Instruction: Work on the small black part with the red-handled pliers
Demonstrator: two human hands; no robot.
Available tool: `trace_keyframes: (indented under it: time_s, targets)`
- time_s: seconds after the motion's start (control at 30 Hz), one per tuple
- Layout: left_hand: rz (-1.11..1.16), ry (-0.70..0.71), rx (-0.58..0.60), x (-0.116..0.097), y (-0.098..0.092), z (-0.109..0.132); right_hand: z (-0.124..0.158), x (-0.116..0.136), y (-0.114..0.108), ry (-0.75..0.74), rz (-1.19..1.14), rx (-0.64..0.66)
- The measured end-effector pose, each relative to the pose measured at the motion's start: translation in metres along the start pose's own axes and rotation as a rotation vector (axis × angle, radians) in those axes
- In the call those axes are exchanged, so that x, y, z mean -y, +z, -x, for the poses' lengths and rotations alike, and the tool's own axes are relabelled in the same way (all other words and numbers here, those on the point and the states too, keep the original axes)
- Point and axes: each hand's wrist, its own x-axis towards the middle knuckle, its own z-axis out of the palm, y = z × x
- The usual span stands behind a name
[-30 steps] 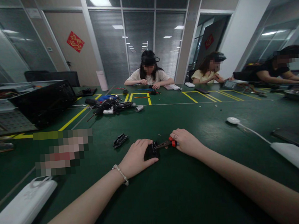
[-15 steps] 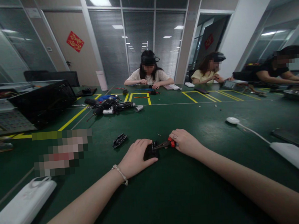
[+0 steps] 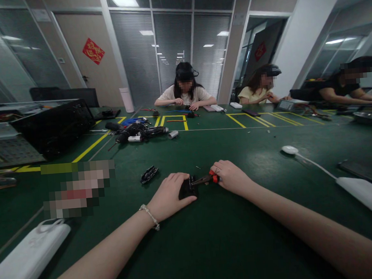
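My left hand grips a small black electronic part against the green table, thumb and fingers round its edges. In my closed right hand are needle-nose pliers with red handles. Their jaws point left and meet the near-right edge area of the black part; what lies between the jaw tips is too small to make out. Beyond my left hand rests another black piece, ribbed and open-looking. A tiny sliver lies just past the pliers.
A pile of cables and tools lies farther back, left of centre. An open computer case stands at the left. White power banks or boxes flank my arms, one with a cable. Co-workers sit across the green table.
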Motion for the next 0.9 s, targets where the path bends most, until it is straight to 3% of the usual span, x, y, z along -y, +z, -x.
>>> trace_keyframes:
  time_s: [0.9]
  targets:
    - [0.004,-0.009,-0.004,0.0004,0.0009,0.001,-0.0001,0.0006,-0.0003,0.002,-0.005,0.009]
